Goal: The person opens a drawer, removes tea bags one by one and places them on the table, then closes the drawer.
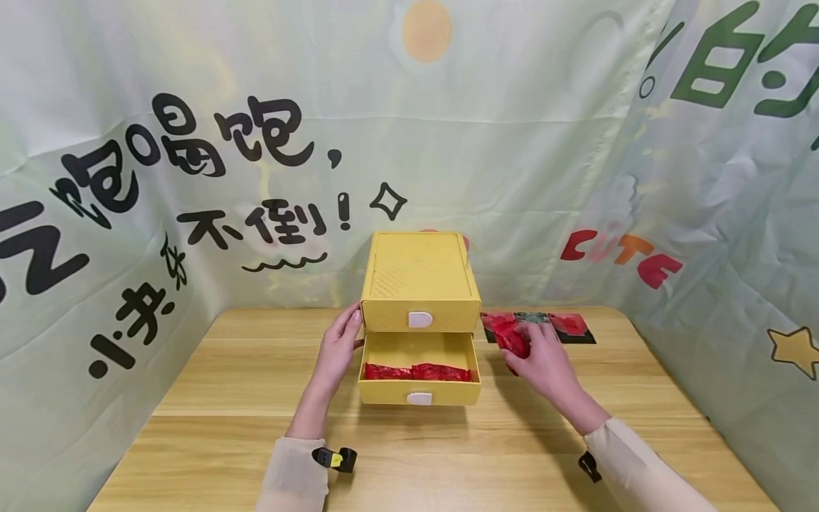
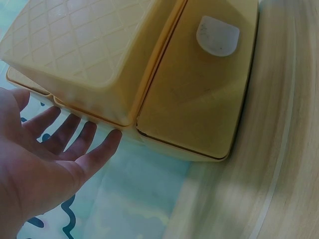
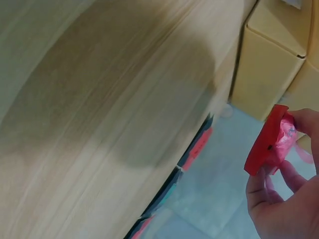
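The right hand pinches a red packet in its fingers, just right of the open lower drawer, which lies to its left. The left hand, fingers straight, touches the cabinet.

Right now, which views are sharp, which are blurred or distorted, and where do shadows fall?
Head view: sharp, evenly lit, wide-angle bending at the edges. Left wrist view: the table smeared, the yellow drawer box soft. Right wrist view: the table curves strongly under a broad soft shadow; the red packet in the right hand is fairly clear.
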The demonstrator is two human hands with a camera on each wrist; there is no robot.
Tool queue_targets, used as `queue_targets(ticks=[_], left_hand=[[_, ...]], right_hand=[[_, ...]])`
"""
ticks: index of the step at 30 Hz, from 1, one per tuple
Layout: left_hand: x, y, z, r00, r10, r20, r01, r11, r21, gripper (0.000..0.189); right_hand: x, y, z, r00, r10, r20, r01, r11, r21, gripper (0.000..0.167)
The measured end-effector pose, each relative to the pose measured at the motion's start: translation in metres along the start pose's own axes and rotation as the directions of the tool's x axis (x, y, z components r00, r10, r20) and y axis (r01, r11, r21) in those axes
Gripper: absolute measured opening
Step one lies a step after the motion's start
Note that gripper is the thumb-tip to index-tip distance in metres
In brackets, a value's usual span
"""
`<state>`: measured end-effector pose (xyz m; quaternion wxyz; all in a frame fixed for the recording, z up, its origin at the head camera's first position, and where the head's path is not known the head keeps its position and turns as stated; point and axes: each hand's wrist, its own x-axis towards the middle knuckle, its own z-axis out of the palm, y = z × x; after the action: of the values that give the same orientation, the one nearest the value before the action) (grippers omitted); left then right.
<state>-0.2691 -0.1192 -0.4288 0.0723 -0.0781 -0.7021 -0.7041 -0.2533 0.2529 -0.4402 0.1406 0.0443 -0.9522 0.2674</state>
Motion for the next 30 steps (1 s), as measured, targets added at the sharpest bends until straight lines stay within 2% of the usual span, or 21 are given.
queue_targets(ticks=[8,15,30], left_hand=[[0.000,0.000,0.000,1.000,-0.005,-0.001,0.005,1.000,0.010,0.049],[-0.001,0.001,-0.001,1.000,-0.014,0.003,0.014,1.000,0.020,0.050],[0.000,0.002,-0.001,1.000,-0.012,0.004,0.012,1.000,0.009,0.050]], right_hand=[[0.010,0.005,0.010,0.994,0.076,0.077,-0.072,0.996,-0.055,0.052],[0.014,0.009,0.020,0.976,0.156,0.150,-0.145,0.986,-0.084,0.058],[0.016,0.017,0.034,0.957,0.204,0.207,-0.182,0.976,-0.124,0.062]])
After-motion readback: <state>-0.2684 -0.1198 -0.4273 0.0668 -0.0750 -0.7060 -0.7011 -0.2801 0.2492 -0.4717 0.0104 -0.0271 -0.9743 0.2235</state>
